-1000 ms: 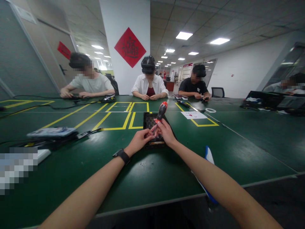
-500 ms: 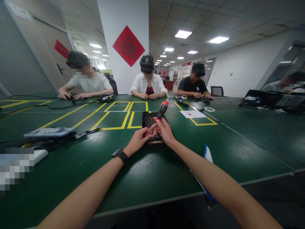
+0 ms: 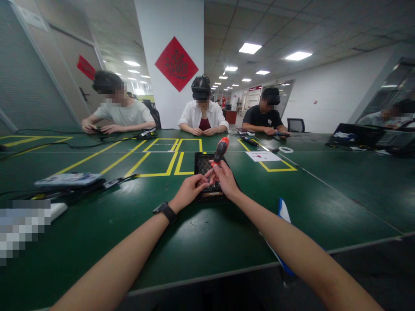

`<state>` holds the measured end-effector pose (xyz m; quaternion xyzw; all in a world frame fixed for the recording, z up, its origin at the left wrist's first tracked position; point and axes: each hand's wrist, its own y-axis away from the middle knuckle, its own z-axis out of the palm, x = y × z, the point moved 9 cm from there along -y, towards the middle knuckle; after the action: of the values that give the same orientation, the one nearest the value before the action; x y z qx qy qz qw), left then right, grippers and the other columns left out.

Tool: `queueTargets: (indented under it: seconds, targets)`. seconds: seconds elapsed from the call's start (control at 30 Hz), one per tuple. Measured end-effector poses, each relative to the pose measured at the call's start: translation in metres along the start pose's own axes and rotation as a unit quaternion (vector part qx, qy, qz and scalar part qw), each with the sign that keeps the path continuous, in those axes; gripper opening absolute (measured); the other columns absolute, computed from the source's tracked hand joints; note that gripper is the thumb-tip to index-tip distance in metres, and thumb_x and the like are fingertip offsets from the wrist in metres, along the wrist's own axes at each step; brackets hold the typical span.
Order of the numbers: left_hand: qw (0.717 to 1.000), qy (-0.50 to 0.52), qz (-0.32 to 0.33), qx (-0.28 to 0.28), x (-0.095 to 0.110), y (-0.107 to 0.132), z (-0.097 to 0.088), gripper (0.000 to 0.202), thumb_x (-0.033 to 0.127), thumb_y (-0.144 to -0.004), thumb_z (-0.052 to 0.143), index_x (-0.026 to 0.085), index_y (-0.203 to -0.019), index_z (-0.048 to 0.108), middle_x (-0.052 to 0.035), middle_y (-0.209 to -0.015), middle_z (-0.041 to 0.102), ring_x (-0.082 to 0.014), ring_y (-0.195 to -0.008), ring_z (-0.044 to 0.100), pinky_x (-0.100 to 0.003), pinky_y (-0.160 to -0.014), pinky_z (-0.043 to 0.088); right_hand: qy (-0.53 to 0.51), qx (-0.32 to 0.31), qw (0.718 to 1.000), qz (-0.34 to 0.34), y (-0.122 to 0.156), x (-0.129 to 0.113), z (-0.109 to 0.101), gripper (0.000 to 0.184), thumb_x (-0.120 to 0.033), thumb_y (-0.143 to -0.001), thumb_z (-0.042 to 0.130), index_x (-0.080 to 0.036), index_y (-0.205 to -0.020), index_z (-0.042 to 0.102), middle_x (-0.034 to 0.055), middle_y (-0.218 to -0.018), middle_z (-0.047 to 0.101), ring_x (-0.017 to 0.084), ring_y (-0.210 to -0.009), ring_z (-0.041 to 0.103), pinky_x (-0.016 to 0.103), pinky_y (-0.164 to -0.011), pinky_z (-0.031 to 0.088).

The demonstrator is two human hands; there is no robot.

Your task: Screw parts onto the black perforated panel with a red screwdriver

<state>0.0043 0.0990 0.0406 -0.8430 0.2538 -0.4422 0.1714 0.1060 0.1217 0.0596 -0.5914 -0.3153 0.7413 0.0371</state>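
A screwdriver [image 3: 221, 150] with a red and black handle stands tilted over a black basket [image 3: 202, 160], its handle up and its shaft slanting down to the left. My right hand [image 3: 226, 178] is closed around the lower handle and upper shaft. Near the tip, the fingers of my left hand [image 3: 190, 188] are pinched together; whether they grip the tip or something small is too fine to tell. The basket lies on the green table [image 3: 194, 242] beneath both hands, which partly hide its inside. A dark watch [image 3: 165, 211] is on my left wrist.
A stack of flat items [image 3: 68, 179] with cables lies at left. A white sheet [image 3: 263, 156] and a white tape ring [image 3: 285, 150] lie beyond on the right. A blue and white object [image 3: 284, 209] is partly behind my right forearm. Several people sit across the table.
Both hands and the screwdriver keep nearly the same pose over the basket. The whole view has shifted very slightly.
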Motion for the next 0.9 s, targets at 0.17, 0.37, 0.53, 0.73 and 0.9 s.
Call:
queueTargets:
  seconds: [0.17, 0.37, 0.53, 0.73, 0.9]
  targets:
    - [1.000, 0.012, 0.000, -0.004, -0.0011, -0.0001, 0.0018, 0.024, 0.039, -0.079, 0.054, 0.015, -0.082, 0.060, -0.0003, -0.075, 0.061, -0.0110, -0.063, 0.050, -0.022, -0.061, 0.039, 0.003, 0.000, 1.000, -0.005, -0.0002, -0.0002, 0.0001, 0.035, -0.043, -0.084, 0.046, -0.020, -0.110, 0.046, -0.0016, -0.070, 0.062, 0.006, -0.044, 0.052, 0.019, -0.045, 0.042]
    - [1.000, 0.007, -0.006, -0.003, -0.0012, 0.0002, 0.0018, 0.026, 0.041, -0.078, 0.056, 0.015, -0.081, 0.060, -0.0002, -0.074, 0.060, -0.0109, -0.062, 0.049, -0.023, -0.060, 0.039, 0.010, 0.003, 1.000, -0.006, 0.0007, -0.0017, 0.0001, 0.037, -0.045, -0.083, 0.047, -0.019, -0.110, 0.046, -0.0016, -0.069, 0.062, 0.006, -0.044, 0.053, 0.018, -0.045, 0.042]
    - [1.000, 0.008, -0.009, -0.003, 0.0012, 0.0004, 0.0008, 0.023, 0.038, -0.078, 0.054, 0.016, -0.080, 0.060, 0.0012, -0.069, 0.058, -0.0103, -0.060, 0.048, -0.022, -0.058, 0.038, 0.011, 0.004, 1.000, -0.006, 0.0004, -0.0012, 0.0000, 0.037, -0.045, -0.083, 0.047, -0.019, -0.110, 0.046, -0.0021, -0.069, 0.061, 0.006, -0.045, 0.052, 0.019, -0.045, 0.043]
    - [1.000, 0.005, -0.008, -0.004, 0.0021, 0.0005, 0.0005, 0.023, 0.038, -0.079, 0.054, 0.015, -0.080, 0.060, 0.0011, -0.069, 0.058, -0.0104, -0.060, 0.048, -0.022, -0.059, 0.038, 0.016, 0.004, 1.000, -0.011, 0.0002, -0.0015, -0.0002, 0.037, -0.045, -0.083, 0.047, -0.020, -0.110, 0.047, -0.0021, -0.069, 0.061, 0.005, -0.044, 0.051, 0.019, -0.046, 0.043]
    - [1.000, 0.011, -0.009, -0.001, 0.0004, 0.0002, 0.0011, 0.023, 0.038, -0.076, 0.057, 0.016, -0.081, 0.059, 0.0006, -0.071, 0.059, -0.0105, -0.061, 0.049, -0.023, -0.059, 0.039, 0.020, 0.008, 1.000, -0.006, -0.0002, -0.0005, -0.0008, 0.036, -0.044, -0.083, 0.047, -0.019, -0.110, 0.046, -0.0023, -0.068, 0.061, 0.006, -0.044, 0.051, 0.018, -0.045, 0.042]
